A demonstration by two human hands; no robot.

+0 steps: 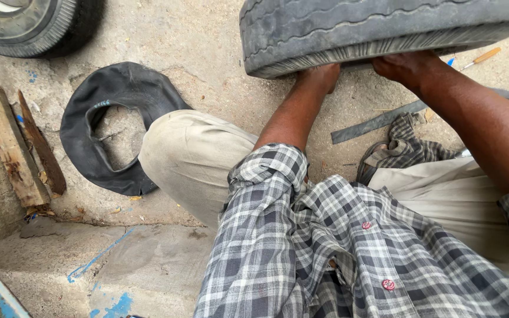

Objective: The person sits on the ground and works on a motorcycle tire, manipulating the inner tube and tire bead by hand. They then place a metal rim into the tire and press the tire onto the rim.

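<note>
Gripping lower edge of worn grey tyre (pixel 384 26), left hand (pixel 320 76) and right hand (pixel 406 66) both curling under it, fingertips hidden beneath rubber. Tyre sitting top centre, raised off concrete floor (pixel 207 53). Judging: lifting or turning step underway; next move is calling for firm two-handed hold, steady pull. Deflated black inner tube (pixel 113 126) lying left, flat metal bar (pixel 378 122) near right knee, wooden planks (pixel 16 147) beyond.
</note>
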